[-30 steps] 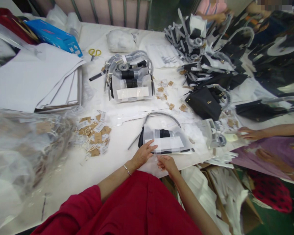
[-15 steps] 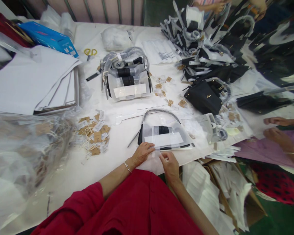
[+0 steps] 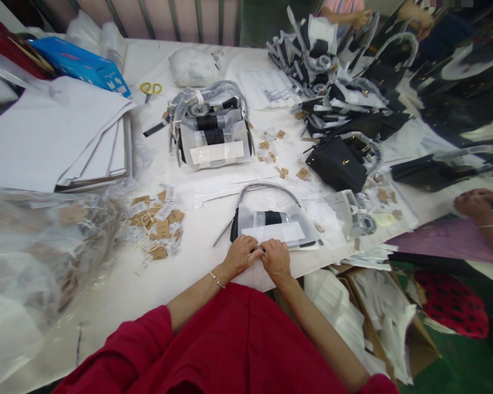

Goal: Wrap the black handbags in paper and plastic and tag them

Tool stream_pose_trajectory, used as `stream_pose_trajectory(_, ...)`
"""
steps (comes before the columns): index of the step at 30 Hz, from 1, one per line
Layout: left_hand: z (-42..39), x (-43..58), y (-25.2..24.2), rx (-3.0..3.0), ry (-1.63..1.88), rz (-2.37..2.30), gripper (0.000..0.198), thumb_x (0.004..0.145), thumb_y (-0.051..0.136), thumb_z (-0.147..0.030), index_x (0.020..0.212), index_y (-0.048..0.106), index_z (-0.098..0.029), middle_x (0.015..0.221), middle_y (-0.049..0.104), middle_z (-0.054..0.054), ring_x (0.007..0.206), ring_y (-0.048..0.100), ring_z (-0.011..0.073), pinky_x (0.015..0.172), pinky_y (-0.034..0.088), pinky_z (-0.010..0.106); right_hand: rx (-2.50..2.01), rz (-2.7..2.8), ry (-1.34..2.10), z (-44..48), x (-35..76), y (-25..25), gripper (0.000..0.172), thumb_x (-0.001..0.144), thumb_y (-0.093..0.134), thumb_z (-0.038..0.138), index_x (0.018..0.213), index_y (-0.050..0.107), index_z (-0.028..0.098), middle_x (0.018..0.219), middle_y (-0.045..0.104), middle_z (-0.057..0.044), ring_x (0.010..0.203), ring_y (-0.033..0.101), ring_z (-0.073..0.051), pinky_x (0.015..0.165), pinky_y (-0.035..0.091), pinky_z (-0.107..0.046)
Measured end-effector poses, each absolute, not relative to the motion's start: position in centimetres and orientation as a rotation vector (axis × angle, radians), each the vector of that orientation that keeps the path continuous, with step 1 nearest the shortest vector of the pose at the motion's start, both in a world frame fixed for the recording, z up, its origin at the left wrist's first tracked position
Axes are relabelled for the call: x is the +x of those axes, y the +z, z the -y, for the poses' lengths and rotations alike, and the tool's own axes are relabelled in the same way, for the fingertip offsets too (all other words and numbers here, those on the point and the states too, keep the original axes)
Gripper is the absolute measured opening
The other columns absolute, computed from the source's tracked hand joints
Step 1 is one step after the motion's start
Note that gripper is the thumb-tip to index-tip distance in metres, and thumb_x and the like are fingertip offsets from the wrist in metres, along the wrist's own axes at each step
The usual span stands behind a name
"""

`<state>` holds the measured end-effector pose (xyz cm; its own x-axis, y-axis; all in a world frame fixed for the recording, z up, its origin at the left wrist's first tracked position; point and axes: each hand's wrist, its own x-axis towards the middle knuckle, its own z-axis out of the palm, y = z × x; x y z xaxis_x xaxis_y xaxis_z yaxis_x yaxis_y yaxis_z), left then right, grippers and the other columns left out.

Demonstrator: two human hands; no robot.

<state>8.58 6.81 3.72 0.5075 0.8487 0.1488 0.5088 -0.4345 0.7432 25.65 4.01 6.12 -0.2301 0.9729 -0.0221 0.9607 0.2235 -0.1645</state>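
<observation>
A black handbag (image 3: 273,219) wrapped in translucent sheeting lies in front of me, its wrapped handle arching away from me and a white strip (image 3: 287,232) across its front. At its near edge, my left hand (image 3: 241,256) has curled fingers, thumb pointing right. My right hand (image 3: 276,259) is beside it with bent fingers, the two hands almost touching. Both hands close on something at the wrapping's near edge that is too small and hidden to make out. Behind this bag stands a group of similar wrapped bags (image 3: 216,134).
Brown tags (image 3: 162,227) lie left of the bag. White sheets (image 3: 45,131), a blue box (image 3: 82,64) and yellow-handled scissors (image 3: 151,88) are farther left. Black bags (image 3: 339,161) pile up at right, near another person's hands (image 3: 476,205). Below the edge stands a carton (image 3: 421,342).
My right hand has moved up and left to meet my left hand at the bag's near edge. The other person's hands at right have come together.
</observation>
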Motion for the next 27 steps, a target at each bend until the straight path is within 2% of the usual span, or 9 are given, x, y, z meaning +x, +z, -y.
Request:
stream_pose_trajectory(3,-7.0,8.6,3.6,2.022,0.714,-1.099,0.035,0.101,0.033,-0.032,0.088,0.062,-0.019,0.097,0.067,0.005,0.096,0.058,0.0187,0.094,0.044,0.036,-1.806,2.357,0.323,-3.8,26.4,6.3,0.025,0.083,0.058,0.019,0.107,0.062,0.022,0.09,0.063,-0.006,0.088,0.052,-0.023,0.077,0.032,-0.035)
stream_pose_trajectory(5,-7.1,8.4,3.5,2.003,0.717,-1.082,0.038,0.102,0.029,-0.029,0.087,0.063,-0.02,0.097,0.068,0.004,0.096,0.059,0.0171,0.094,0.044,0.034,-1.719,2.292,0.433,-3.6,27.1,6.5,0.042,0.082,0.054,0.016,0.124,0.055,0.02,0.093,0.063,-0.005,0.088,0.055,-0.022,0.08,0.035,-0.035)
stream_pose_trajectory(7,-7.2,8.2,3.5,1.992,0.722,-1.082,0.04,0.102,0.027,-0.027,0.086,0.063,-0.02,0.095,0.068,0.003,0.094,0.059,0.0162,0.093,0.044,0.033,-1.644,2.178,0.547,-3.6,27.6,6.9,0.048,0.083,0.046,0.012,0.131,0.049,0.017,0.093,0.063,-0.006,0.088,0.057,-0.021,0.081,0.038,-0.034)
stream_pose_trajectory(10,-7.3,8.2,3.4,1.972,0.74,-1.096,0.038,0.102,0.028,-0.025,0.087,0.063,-0.019,0.094,0.068,0.003,0.093,0.06,0.0158,0.092,0.045,0.033,-1.62,1.94,0.682,-3.8,27.6,7.6,0.037,0.087,0.042,0.016,0.122,0.055,0.017,0.094,0.063,-0.007,0.086,0.059,-0.02,0.081,0.043,-0.033)
stream_pose_trajectory(14,-7.3,8.6,2.9,1.969,0.757,-1.116,0.02,0.097,0.046,-0.025,0.087,0.063,-0.019,0.093,0.068,0.003,0.092,0.06,0.0175,0.09,0.045,0.034,-1.843,1.771,0.764,-4.0,26.5,8.3,0.022,0.088,0.054,0.035,0.104,0.062,0.021,0.083,0.064,-0.003,0.075,0.06,-0.018,0.074,0.045,-0.03)
stream_pose_trajectory(19,-6.9,9.0,2.7,1.973,0.763,-1.16,0.007,0.089,0.061,-0.023,0.083,0.061,-0.019,0.092,0.065,0.003,0.092,0.057,0.0194,0.087,0.046,0.035,-2.192,1.738,0.751,-2.4,26.2,7.2,0.01,0.085,0.054,0.034,0.088,0.058,0.025,0.071,0.062,0.001,0.068,0.061,-0.018,0.064,0.04,-0.027)
stream_pose_trajectory(22,-6.7,9.2,2.8,2.024,0.755,-1.202,0.01,0.085,0.068,-0.026,0.085,0.06,-0.019,0.09,0.062,0.003,0.09,0.055,0.0202,0.084,0.045,0.035,-2.322,1.574,0.817,0.0,27.4,6.1,0.012,0.085,0.053,0.036,0.085,0.055,0.025,0.07,0.063,0.0,0.067,0.061,-0.019,0.064,0.04,-0.028)
stream_pose_trajectory(27,-6.4,9.7,2.9,2.109,0.71,-1.257,0.019,0.082,0.073,-0.031,0.093,0.062,-0.02,0.096,0.061,0.004,0.092,0.053,0.0211,0.082,0.043,0.034,-2.483,1.585,1.029,4.3,28.4,4.7,0.023,0.076,0.067,0.043,0.083,0.054,0.024,0.078,0.067,-0.003,0.073,0.065,-0.023,0.065,0.042,-0.03)
